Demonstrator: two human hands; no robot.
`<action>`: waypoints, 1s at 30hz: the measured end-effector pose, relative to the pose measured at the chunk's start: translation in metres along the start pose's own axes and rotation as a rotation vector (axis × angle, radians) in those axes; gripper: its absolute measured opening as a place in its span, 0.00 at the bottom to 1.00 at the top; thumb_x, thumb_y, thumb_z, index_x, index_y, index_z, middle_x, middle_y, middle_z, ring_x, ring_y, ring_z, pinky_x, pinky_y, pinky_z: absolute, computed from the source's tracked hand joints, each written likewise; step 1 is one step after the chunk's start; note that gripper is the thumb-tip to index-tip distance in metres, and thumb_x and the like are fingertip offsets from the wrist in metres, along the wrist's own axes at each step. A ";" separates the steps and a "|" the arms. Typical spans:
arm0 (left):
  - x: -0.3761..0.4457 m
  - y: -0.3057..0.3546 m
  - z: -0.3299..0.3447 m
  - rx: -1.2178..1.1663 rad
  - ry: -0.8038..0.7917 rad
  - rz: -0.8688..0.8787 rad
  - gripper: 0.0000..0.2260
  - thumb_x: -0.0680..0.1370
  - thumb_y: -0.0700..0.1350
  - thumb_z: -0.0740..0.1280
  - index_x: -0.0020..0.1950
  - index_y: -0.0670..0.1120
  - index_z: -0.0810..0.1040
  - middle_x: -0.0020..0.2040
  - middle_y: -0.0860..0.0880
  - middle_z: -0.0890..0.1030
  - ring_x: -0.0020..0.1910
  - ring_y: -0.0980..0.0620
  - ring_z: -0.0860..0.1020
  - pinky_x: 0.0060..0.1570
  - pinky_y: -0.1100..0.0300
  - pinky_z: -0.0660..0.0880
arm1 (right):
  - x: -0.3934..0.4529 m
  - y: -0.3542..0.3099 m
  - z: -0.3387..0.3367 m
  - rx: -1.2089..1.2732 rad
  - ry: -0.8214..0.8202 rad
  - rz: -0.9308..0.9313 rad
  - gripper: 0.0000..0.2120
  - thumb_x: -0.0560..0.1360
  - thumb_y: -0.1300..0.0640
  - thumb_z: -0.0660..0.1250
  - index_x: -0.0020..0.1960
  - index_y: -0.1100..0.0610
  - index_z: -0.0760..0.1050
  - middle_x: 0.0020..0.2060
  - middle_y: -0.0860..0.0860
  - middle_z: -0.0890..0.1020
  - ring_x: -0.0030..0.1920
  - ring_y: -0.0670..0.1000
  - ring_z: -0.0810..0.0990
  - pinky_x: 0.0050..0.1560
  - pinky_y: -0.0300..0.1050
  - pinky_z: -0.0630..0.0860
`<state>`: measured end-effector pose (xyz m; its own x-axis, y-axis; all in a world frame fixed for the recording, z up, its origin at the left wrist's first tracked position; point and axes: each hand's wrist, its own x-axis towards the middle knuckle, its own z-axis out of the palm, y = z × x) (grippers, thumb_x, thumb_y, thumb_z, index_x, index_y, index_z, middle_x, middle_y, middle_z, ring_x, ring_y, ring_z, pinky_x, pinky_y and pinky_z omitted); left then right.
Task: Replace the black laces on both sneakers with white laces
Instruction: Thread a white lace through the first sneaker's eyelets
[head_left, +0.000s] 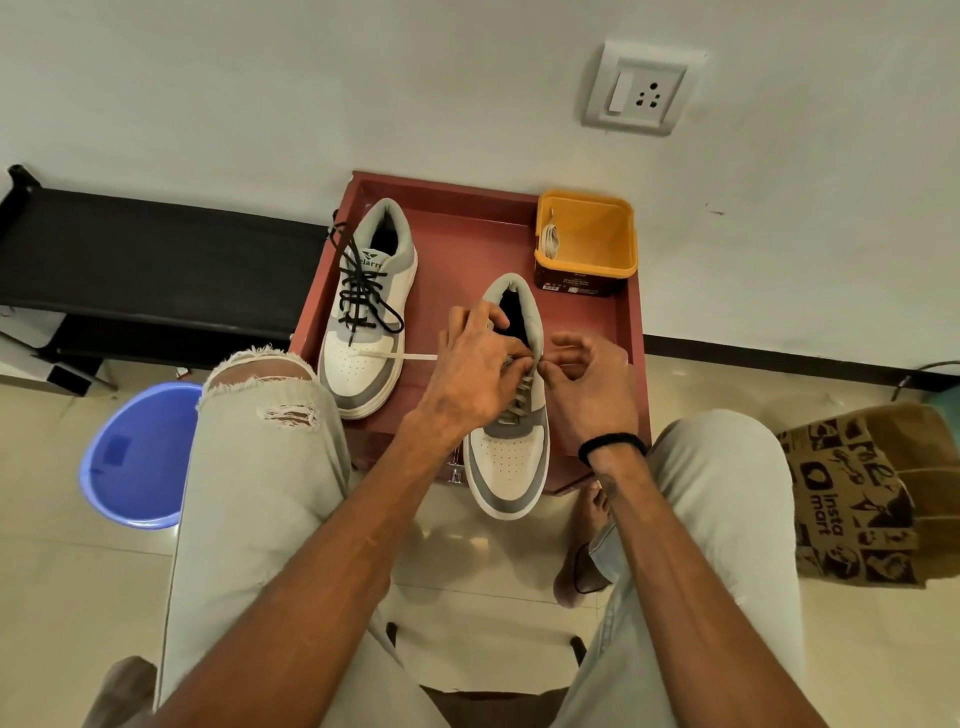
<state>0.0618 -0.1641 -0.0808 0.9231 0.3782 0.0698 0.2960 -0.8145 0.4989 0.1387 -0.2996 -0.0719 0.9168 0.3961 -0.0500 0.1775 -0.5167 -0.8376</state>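
- The near sneaker (511, 457) lies at the front edge of the red worktop (467, 244), toe overhanging toward the person, with a white lace (522, 392) crossed through its lower eyelets.
- The left hand (475, 371) rests over the sneaker's upper eyelets, fingers curled; they seem to pinch the lace at the tongue, though the contact is partly hidden.
- The right hand (589, 387) sits just beside it on the sneaker's right side, thumb and forefinger pinched on the lace where the two hands meet, the other fingers curled. A black band (613, 444) circles that wrist.
- A free end of white lace (397, 356) trails left from under the left hand, across the toe of the far sneaker.
- The far sneaker (366, 312) lies along the worktop's left edge, heel to the wall, still threaded with a loosened black lace (361, 291).
- A yellow tub (589, 244) stands in the worktop's back right corner, with another bundled white lace (549, 240) inside against its left wall.
- On the floor: a blue bucket (137, 457) to the left, a printed brown paper bag (862, 499) to the right.
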 end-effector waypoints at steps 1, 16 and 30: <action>0.000 -0.002 -0.001 -0.027 -0.031 -0.006 0.10 0.81 0.51 0.67 0.60 0.54 0.85 0.69 0.48 0.68 0.66 0.46 0.62 0.63 0.51 0.65 | 0.001 -0.001 0.000 -0.008 0.010 0.001 0.12 0.75 0.61 0.76 0.56 0.53 0.81 0.39 0.40 0.82 0.38 0.31 0.80 0.38 0.26 0.76; -0.033 -0.035 -0.019 -0.210 -0.095 -0.253 0.14 0.83 0.45 0.66 0.69 0.48 0.79 0.56 0.47 0.85 0.52 0.46 0.83 0.56 0.48 0.80 | 0.013 -0.039 -0.068 0.158 0.124 0.001 0.10 0.75 0.65 0.71 0.54 0.55 0.79 0.40 0.52 0.84 0.39 0.49 0.83 0.49 0.49 0.83; -0.019 -0.024 -0.088 0.137 -0.171 -0.199 0.08 0.81 0.44 0.66 0.52 0.50 0.86 0.51 0.53 0.85 0.52 0.50 0.83 0.56 0.53 0.79 | 0.014 -0.060 -0.164 0.347 0.285 0.112 0.15 0.75 0.71 0.66 0.58 0.58 0.79 0.42 0.55 0.80 0.42 0.53 0.80 0.39 0.44 0.80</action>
<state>0.0152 -0.1130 -0.0179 0.8679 0.4667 -0.1700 0.4953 -0.7880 0.3658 0.1992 -0.3875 0.0665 0.9939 0.1031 -0.0397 -0.0139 -0.2404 -0.9706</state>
